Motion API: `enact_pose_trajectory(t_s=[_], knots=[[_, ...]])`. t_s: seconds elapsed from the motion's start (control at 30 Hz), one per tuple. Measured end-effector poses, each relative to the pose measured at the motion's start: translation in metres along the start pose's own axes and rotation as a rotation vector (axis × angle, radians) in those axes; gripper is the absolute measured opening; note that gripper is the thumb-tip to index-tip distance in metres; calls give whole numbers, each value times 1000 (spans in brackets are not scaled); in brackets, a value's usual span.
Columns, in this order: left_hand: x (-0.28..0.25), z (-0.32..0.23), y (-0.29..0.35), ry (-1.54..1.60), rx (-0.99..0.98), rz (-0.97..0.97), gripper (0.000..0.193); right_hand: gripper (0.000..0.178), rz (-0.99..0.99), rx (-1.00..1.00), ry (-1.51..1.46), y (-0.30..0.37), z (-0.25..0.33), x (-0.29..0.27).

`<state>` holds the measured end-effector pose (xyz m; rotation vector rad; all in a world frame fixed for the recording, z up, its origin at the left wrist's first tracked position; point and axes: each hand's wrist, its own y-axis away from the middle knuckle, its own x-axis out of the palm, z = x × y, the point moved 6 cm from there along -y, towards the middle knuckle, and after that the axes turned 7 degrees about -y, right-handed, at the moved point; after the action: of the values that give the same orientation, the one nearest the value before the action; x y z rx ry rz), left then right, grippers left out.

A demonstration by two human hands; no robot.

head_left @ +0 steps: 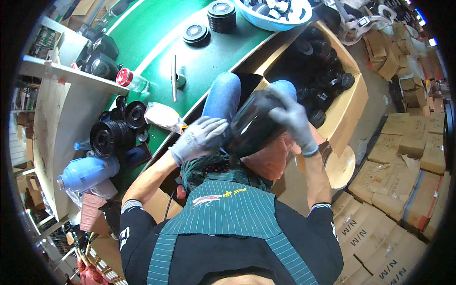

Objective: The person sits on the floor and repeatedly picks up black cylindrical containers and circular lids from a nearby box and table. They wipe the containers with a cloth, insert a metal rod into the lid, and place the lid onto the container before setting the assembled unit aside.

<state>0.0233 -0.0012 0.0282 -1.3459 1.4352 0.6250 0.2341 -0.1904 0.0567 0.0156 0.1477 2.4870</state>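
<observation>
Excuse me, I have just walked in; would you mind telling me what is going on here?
A seated person is handling a glossy black rounded thing. The gloved right hand, slightly blurred, is on its right side; the gloved left hand is at its left with fingers outstretched, though contact there is hard to tell. To the right, an open cardboard box holds dark parts. Ahead, stacked black discs stand on a green table.

The container (over the lap) is between table and carton.
</observation>
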Motion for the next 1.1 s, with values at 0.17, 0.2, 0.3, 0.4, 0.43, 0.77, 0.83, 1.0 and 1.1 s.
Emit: enact_pose_trajectory(t_s=[0.17, 0.2, 0.3, 0.4, 0.43, 0.77, 0.83, 1.0, 1.1], knots=[[4, 162, 37, -322, -818, -404, 56, 79, 15, -354, 652, -6, -33, 79], [21, 195, 51, -478, -907, -462, 62, 80, 29, -356, 585, -14, -31, 81], [41, 238, 36, -247, -1333, -99, 72, 77, 10, -345, 408, -22, -36, 74], [39, 257, 53, 63, -969, -283, 57, 66, -57, -394, 227, -26, -32, 65], [6, 220, 23, 401, -970, -281, 56, 62, -105, -371, 161, -23, -30, 57], [-58, 52, -88, 482, -322, 210, 60, 50, 177, -61, -1328, -70, -50, 45], [-62, 33, -79, 333, -341, 176, 63, 45, 239, -125, -1331, -79, -66, 50], [-59, -43, -82, -59, -405, 174, 97, 46, 7, -782, -214, -102, -79, 70], [-52, -65, -82, -36, -437, 117, 103, 41, -16, -1007, 344, -109, -81, 78]])
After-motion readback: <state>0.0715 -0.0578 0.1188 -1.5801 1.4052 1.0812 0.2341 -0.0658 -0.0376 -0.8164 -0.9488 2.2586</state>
